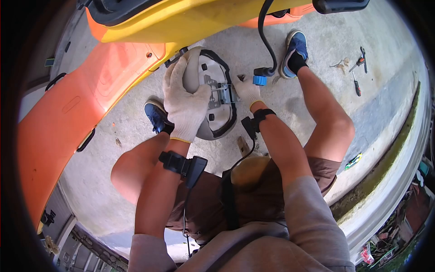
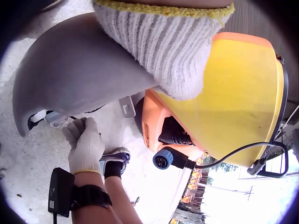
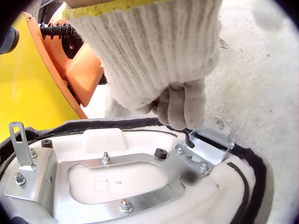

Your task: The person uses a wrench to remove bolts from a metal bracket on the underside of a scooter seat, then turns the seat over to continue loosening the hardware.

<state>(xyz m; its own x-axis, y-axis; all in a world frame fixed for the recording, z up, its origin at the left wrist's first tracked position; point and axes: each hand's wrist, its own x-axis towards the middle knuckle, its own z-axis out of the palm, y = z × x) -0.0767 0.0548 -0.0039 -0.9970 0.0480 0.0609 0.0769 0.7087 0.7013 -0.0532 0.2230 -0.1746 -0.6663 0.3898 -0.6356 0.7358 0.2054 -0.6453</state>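
A grey seat (image 1: 192,68) is held on its side, its white underside towards the right hand. A metal bracket plate (image 3: 140,203) with nuts and a hinge (image 3: 212,144) is fixed to that underside. The gloved left hand (image 1: 185,102) grips the seat, fingers over the grey cover and thumb on the underside. At the hinge end, the gloved right hand (image 1: 248,90) has its fingers curled against the hinge bracket; the left wrist view shows this hand (image 2: 86,144) beside the bracket too. Its fingertips are partly hidden in the right wrist view.
An orange and yellow vehicle body (image 1: 86,81) stands on the left and above. A black cable with a blue connector (image 1: 259,80) hangs close to the right hand. Screwdrivers (image 1: 357,86) lie on the concrete at right. Blue shoes (image 1: 297,50) flank the seat.
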